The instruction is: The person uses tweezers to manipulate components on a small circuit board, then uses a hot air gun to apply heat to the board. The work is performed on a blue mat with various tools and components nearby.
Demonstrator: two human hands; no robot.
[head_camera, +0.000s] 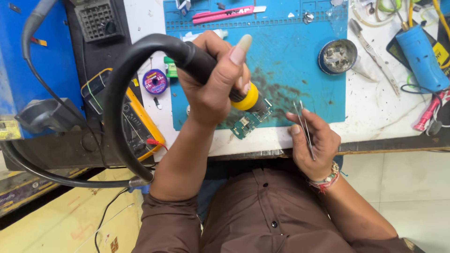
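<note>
Our left hand [213,86] is wrapped tight around the black handle of a hot-air tool with a yellow collar [246,99], thumb raised, and its thick black hose [117,107] loops out to the left and down past the bench edge. The nozzle end points down at a small green circuit board [249,122], which lies on the near edge of the blue work mat [300,70], just under and to the right of that hand. Our right hand [313,140] sits just right of the board, near but apart from it, fingers closed in a pinch on slim metal tweezers [303,127] whose tips point up and away from us.

Moving outward, we see a small purple spool with a round label [155,81] left of the mat, and a yellow-cased meter [131,117] beyond it, partly behind the hose. At the mat's far edge lies a pink utility knife [224,15]. To the right stands a round metal tin [338,56], with a second pair of steel tweezers [375,56] lying beside it on the white bench top [375,112]. A blue cylindrical tool with a yellow label [422,58] rests at the far right.

The board lies right at the mat's front border, near the bench's front edge. The middle of the mat is open, stained with dark marks, and bare white bench shows between the mat and the right-hand clutter.
</note>
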